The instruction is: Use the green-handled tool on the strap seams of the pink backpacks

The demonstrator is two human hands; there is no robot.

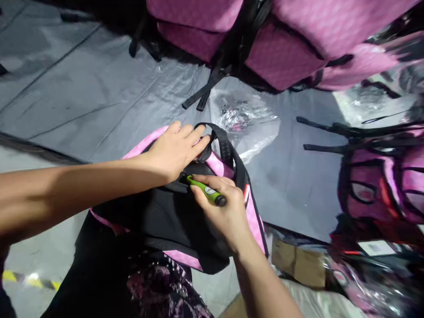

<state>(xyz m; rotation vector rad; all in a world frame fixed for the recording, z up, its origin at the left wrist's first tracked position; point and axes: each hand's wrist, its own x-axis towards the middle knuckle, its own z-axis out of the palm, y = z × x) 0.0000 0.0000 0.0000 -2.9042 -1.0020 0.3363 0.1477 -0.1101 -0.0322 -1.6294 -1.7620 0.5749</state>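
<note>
A black and pink backpack [198,221] lies at the table's near edge, with its black back side up. My left hand [177,150] is closed over the top of it, fingers curled around the edge beside the black carry loop [225,141]. In my right hand [228,207] is a slim tool with a green handle [206,190] and a black end cap. The far end of this tool touches or nearly touches the black fabric just below my left hand; its tip is hidden, so I cannot tell its kind.
Large pink backpacks [285,53] with dangling black straps line the far side of the grey table [82,88]. Clear plastic wrap [247,119] lies behind my backpack. More pink bags [374,181] are at the right. Cardboard [300,260] and plastic-wrapped goods sit below, at the lower right.
</note>
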